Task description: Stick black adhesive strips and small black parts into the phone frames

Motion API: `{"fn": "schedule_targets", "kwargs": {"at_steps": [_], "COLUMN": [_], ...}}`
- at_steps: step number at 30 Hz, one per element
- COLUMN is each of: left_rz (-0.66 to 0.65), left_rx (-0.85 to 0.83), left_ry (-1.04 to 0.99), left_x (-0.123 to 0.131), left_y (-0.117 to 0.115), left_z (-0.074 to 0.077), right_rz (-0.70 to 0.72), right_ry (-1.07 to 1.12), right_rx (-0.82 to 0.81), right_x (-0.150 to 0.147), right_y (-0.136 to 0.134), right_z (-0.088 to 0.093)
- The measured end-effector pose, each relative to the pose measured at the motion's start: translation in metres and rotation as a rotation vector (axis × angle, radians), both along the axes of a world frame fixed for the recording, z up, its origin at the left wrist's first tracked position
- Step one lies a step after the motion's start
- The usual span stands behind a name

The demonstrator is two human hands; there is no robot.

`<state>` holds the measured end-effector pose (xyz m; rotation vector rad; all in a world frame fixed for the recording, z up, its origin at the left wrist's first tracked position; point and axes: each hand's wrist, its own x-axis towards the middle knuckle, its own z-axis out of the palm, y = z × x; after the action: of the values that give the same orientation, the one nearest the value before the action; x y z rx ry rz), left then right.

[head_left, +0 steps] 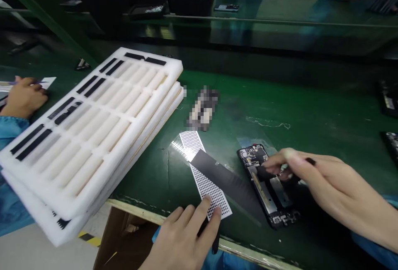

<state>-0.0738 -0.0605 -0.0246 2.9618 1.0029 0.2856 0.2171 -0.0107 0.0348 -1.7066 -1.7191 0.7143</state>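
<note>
On the green bench (pixel 311 108), 1 phone (pixel 264 195) lies opened, board (pixel 252 154) bare, right of the dotted sheet (pixel 207 186); the right hand (pixel 312 174) pinches a dark piece (pixel 264 173) over it, not yet released; the left hand (pixel 183 237) touches the sheet, whether gripping anything I cannot tell; work seems midway.

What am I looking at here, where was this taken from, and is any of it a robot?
No robot shows, just bare hands. The single picture comes from a camera on the worker's head, looking forward and down at a green table. The left hand touches a dotted white strip, crossed by a dark strip. The right hand works over an opened phone-like device; what it holds is unclear. White foam trays are stacked at left, beyond which is another person's hand.
</note>
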Motion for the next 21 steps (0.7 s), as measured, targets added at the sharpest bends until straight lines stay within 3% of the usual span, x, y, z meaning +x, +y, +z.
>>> {"fn": "schedule_targets", "kwargs": {"at_steps": [4, 9, 16, 21], "left_rz": [-0.077, -0.124, -0.121, -0.119], "left_rx": [-0.027, -0.075, -0.147, -0.153], "left_ry": [0.073, 0.224, 0.270, 0.300], "left_x": [0.002, -0.001, 0.003, 0.007], "left_y": [-0.005, -0.014, -0.016, -0.015], "left_z": [0.002, 0.001, -0.002, -0.002], "right_rz": [0.200, 0.412, 0.606, 0.662], "right_ry": [0.301, 0.422, 0.533, 0.510], "right_rx": [-0.119, -0.126, -0.123, -0.090], "right_x": [-0.008, -0.008, -0.005, -0.004], "right_y": [-0.018, -0.032, -0.034, -0.032], "right_z": [-0.027, -0.061, -0.075, -0.078]}}
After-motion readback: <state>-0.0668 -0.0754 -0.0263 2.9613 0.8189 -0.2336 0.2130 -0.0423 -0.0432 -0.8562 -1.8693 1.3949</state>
